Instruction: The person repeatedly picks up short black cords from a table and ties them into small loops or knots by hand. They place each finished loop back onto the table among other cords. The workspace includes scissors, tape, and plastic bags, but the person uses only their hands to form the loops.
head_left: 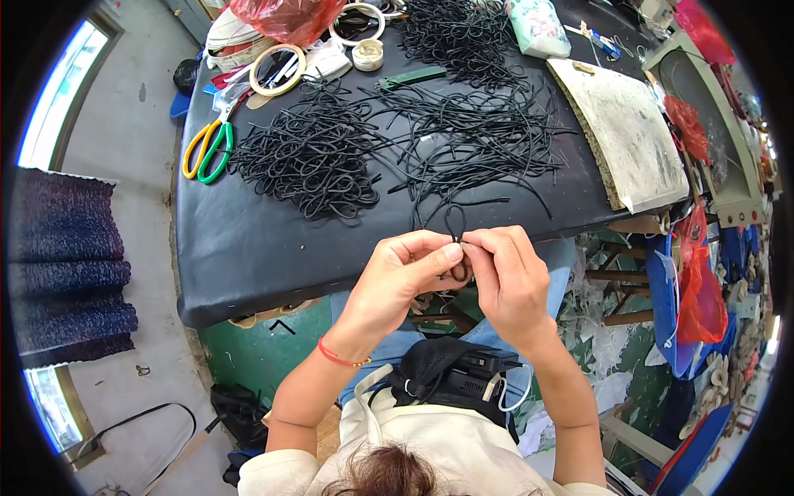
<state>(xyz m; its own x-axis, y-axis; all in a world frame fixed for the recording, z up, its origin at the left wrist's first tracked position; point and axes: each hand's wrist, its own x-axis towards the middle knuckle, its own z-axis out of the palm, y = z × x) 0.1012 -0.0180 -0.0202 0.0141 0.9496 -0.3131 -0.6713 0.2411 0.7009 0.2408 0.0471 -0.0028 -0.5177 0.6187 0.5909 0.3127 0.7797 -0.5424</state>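
Between my two hands, at the table's near edge, is a thin black cord (455,220) bent into a loop that stands up above my fingertips, with another small loop below them. My left hand (413,269) pinches it between thumb and fingers. From the other side my right hand (509,277) closes thumb and forefinger on the same cord; part of it is hidden by the fingers. Just beyond lie loose black cords (488,136) in a spread heap. To their left sits a pile of looped black cords (310,153).
Scissors (222,153) with yellow and green handles lie at the black table's (248,248) left. Behind are tape rolls (277,70), a red plastic bag (289,16), a green strip (412,78) and more black cords (455,33). A stained pale board (624,132) covers the right end.
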